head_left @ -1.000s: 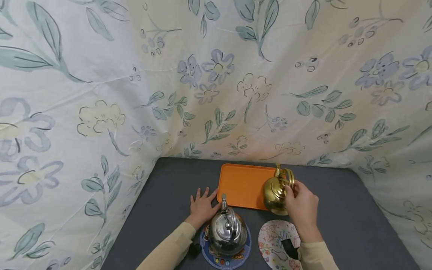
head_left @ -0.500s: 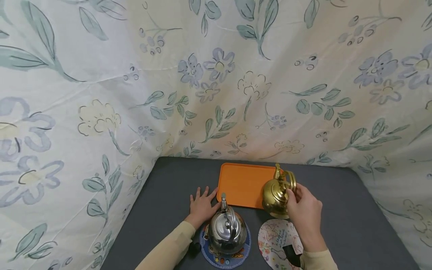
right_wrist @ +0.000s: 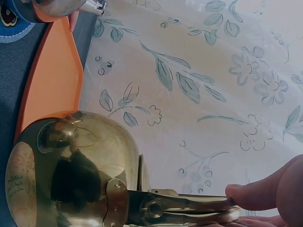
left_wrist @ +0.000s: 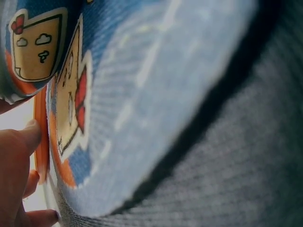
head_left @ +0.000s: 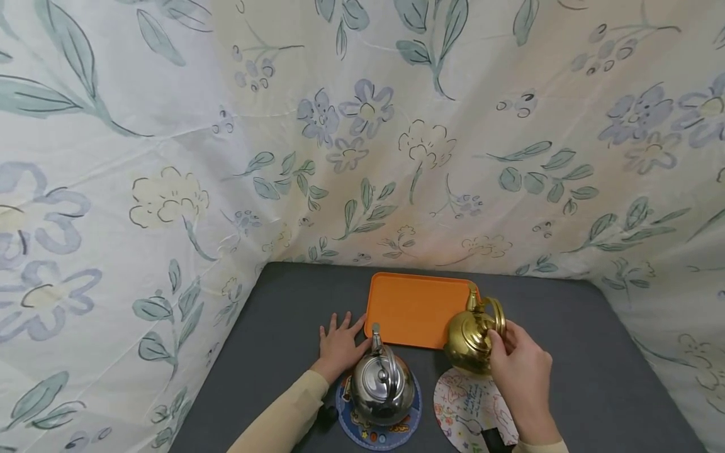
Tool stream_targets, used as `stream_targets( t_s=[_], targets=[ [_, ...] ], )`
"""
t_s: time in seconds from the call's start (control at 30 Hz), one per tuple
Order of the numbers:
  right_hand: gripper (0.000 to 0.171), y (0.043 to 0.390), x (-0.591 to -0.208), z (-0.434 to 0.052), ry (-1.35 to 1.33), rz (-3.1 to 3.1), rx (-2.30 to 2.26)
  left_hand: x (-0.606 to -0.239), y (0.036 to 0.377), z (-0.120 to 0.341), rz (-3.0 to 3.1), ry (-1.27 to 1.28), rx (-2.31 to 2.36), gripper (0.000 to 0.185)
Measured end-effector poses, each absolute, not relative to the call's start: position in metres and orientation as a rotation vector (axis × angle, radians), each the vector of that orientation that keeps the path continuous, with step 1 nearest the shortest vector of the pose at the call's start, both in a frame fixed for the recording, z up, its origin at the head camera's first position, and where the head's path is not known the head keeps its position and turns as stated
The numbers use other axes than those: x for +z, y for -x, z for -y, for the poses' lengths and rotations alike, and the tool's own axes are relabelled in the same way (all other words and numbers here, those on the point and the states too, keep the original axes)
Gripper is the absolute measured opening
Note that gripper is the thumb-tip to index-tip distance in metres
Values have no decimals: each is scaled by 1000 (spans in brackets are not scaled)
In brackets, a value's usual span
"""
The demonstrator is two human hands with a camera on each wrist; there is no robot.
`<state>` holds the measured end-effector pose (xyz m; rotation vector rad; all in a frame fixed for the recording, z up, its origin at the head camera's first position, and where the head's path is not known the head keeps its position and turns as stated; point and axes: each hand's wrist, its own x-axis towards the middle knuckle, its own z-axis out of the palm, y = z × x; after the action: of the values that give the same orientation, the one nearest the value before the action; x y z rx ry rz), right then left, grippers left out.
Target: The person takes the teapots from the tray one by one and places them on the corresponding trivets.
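Observation:
My right hand [head_left: 523,380] holds a gold kettle [head_left: 466,343] by its raised handle, thumb against the near side. In the right wrist view the thumb [right_wrist: 262,189] presses the handle's end and the round body [right_wrist: 94,161] fills the lower left. The kettle hangs over the tray's front right corner and the far edge of a round patterned mat [head_left: 461,402]. My left hand [head_left: 338,352] lies with fingers spread on the table, its fingertips at the left edge of the orange tray [head_left: 413,308]. A silver kettle [head_left: 381,390] stands beside it on a round blue mat [head_left: 368,438].
A dark grey table [head_left: 595,358] carries everything, with floral cloth [head_left: 362,145] rising behind and at the sides. In the left wrist view the blue mat's pale border [left_wrist: 142,142] is close to the camera. A black band [head_left: 496,440] is near my right wrist.
My right hand has brought the gold kettle rightward and toward me, off most of the orange tray toward the patterned mat. The left hand and the silver kettle have stayed put.

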<state>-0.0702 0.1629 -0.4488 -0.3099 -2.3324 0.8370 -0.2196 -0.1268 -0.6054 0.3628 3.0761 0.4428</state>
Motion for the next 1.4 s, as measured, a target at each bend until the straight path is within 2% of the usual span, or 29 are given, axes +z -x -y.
stream_targets(
  t_s=[1.4],
  targets=[
    [39,18,-465,-162,634,2367,890,-607,215,126,-3097,-361,425,68]
  ],
)
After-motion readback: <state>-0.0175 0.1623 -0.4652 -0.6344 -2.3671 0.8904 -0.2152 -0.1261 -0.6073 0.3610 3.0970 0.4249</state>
